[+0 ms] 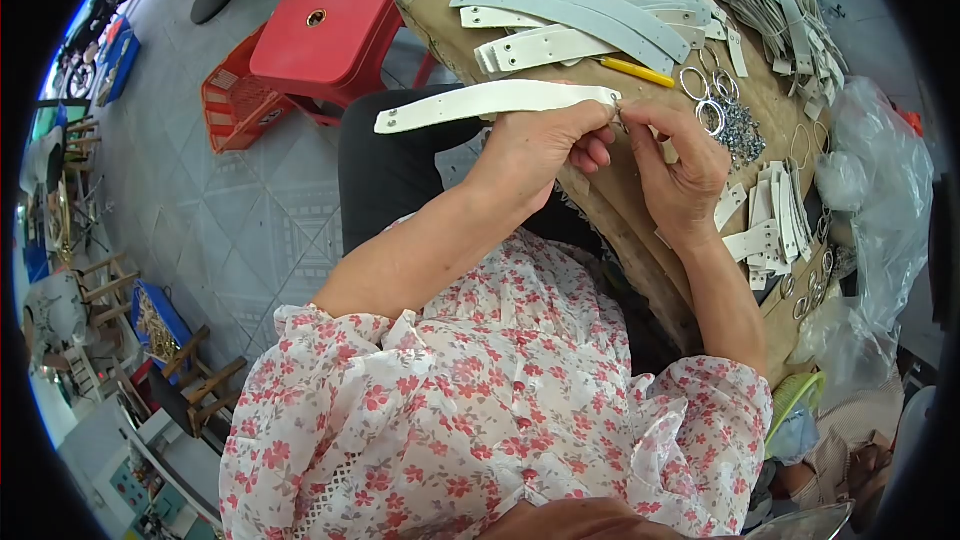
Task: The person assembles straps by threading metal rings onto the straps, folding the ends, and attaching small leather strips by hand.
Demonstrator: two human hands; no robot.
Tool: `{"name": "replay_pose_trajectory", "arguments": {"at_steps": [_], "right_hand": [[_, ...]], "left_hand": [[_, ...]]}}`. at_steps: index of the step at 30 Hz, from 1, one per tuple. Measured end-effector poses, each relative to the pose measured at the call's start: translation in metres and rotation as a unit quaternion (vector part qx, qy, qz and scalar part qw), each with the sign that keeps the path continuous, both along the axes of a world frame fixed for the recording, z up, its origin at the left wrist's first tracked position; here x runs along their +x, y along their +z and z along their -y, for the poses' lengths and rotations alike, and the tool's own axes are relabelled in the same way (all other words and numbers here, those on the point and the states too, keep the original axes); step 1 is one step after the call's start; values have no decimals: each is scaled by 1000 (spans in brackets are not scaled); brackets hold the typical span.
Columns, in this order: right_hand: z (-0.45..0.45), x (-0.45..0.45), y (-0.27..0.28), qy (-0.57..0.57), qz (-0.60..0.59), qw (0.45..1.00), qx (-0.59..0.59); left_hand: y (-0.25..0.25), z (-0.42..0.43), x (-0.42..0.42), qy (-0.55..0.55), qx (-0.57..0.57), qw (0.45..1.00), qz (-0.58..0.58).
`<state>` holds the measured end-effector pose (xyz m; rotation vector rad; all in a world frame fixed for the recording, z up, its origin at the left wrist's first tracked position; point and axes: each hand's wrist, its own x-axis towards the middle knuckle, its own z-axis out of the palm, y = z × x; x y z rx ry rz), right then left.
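Note:
My left hand is closed on a white strap, pinching it near its right end between thumb and fingers. The strap stretches out to the left, with two small metal studs at its far tip. At the pinched end a small metal fitting glints, partly hidden by fingertips. My right hand is closed in a pinch right at that fitting; what lies between its fingertips is too small to make out. Beyond the right hand are metal rings and a pile of small metal fasteners.
A yellow-handled tool lies by a stack of white and grey straps on the cloth-covered table. More short straps and clear plastic bags are at the right. A red stool and orange crate stand left.

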<state>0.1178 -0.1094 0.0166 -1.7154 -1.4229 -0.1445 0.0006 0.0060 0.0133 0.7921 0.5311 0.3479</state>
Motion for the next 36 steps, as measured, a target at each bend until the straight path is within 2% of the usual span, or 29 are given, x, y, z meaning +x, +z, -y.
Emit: {"name": "replay_pose_trajectory", "arguments": {"at_steps": [4, 10, 12, 15, 24, 34, 36], "right_hand": [[1, 0, 2, 2, 1, 1000, -16], [-1, 4, 5, 40, 132, 990, 27], [-2, 3, 8, 47, 218, 974, 33], [1, 2, 6, 44, 274, 960, 27], [2, 3, 4, 50, 375, 926, 21], [-1, -3, 4, 38, 383, 923, 23], [0, -3, 6, 45, 331, 942, 15]], "left_hand": [[2, -1, 0, -4, 7, 1000, 1], [3, -1, 0, -7, 8, 1000, -9], [4, -1, 0, -8, 10, 1000, -2], [0, 0, 1, 2, -1, 1000, 10], [-4, 1, 1, 2, 9, 999, 39], [-8, 4, 1, 23, -16, 998, 64], [-9, 2, 0, 6, 17, 998, 60]]}}
